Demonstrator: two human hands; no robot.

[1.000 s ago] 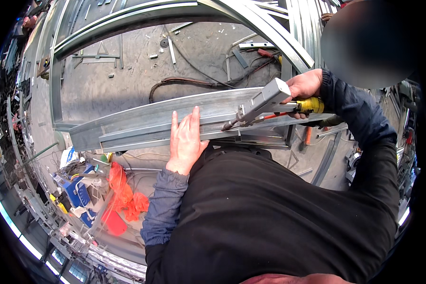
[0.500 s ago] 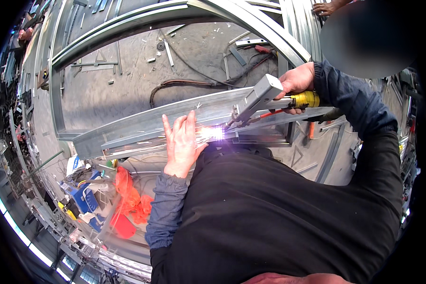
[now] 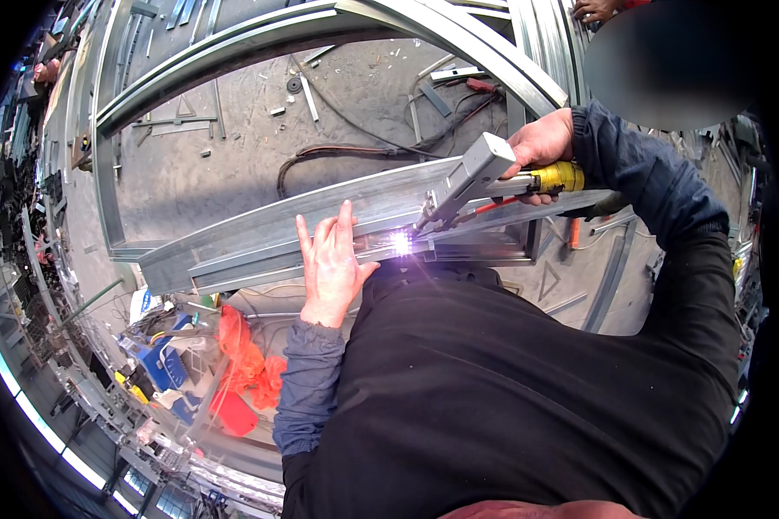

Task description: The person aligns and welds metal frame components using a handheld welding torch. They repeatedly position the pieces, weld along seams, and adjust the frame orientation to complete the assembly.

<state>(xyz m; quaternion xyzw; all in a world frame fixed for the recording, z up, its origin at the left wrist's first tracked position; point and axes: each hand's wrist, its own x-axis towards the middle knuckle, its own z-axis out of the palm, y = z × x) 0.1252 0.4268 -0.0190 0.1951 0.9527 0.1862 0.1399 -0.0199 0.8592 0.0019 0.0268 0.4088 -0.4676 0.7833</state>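
Starting at the far left: blue and yellow clutter (image 3: 160,368) and orange-red cloth (image 3: 242,368) heaped low beside the frame, well apart from the work. Moving right along the long galvanised steel channel (image 3: 260,238), lying across the view with its long axis running from lower left up to upper right. Left hand (image 3: 331,268) open, palm down, fingers spread flat on the channel, pressing rather than gripping. Just right of those fingers, a bright white arc (image 3: 401,244) burning on the channel's near edge, close to the left hand and further from the right. Slanting down to it from upper right, a welding holder with yellow handle (image 3: 556,177), closed tight in the right hand (image 3: 541,147). Black cables (image 3: 346,154) curling on the concrete floor (image 3: 216,164) beyond
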